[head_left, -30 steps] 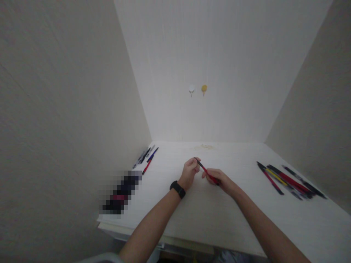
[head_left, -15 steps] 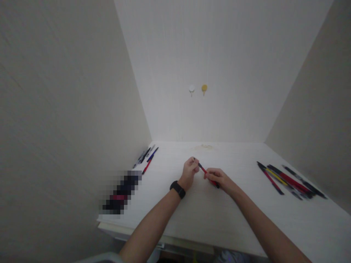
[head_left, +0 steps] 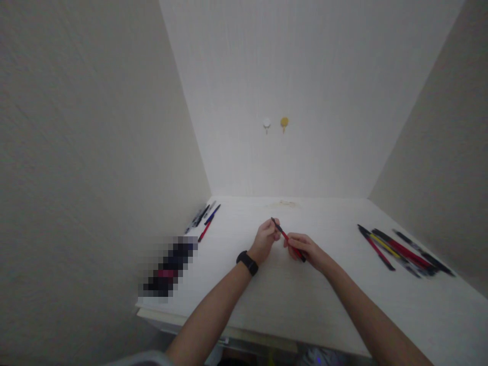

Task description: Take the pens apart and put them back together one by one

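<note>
Red-and-black pen is held over the middle of the white desk. Mixed pens lie bunched at right; a pixelated patch masks the left front, with loose pens behind it. Left hand pinches the black end, right hand grasps the barrel. Beyond, two wall hooks.

White hook beside yellow hook

The held pen is red and black, the wristband black, the desk white, one hook golden.
</note>
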The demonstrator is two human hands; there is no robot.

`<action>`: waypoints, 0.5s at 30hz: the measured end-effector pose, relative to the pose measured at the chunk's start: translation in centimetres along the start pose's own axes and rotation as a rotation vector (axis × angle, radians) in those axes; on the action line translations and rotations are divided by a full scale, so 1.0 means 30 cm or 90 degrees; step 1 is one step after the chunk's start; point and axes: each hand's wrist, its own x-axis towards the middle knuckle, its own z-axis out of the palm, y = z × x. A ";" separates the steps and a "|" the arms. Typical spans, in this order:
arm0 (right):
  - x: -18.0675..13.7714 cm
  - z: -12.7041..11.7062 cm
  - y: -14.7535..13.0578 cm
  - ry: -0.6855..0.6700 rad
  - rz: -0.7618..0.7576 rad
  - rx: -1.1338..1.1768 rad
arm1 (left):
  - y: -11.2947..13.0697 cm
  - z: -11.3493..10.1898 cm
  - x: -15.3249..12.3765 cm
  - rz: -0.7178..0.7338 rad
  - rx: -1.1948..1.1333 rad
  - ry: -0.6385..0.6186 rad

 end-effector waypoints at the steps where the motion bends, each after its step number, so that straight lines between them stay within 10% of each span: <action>1: -0.002 0.000 -0.002 -0.003 0.001 0.010 | -0.001 -0.002 0.001 -0.002 -0.004 -0.003; 15: -0.003 -0.002 -0.003 0.002 0.016 -0.013 | 0.005 -0.014 0.005 0.074 0.046 0.056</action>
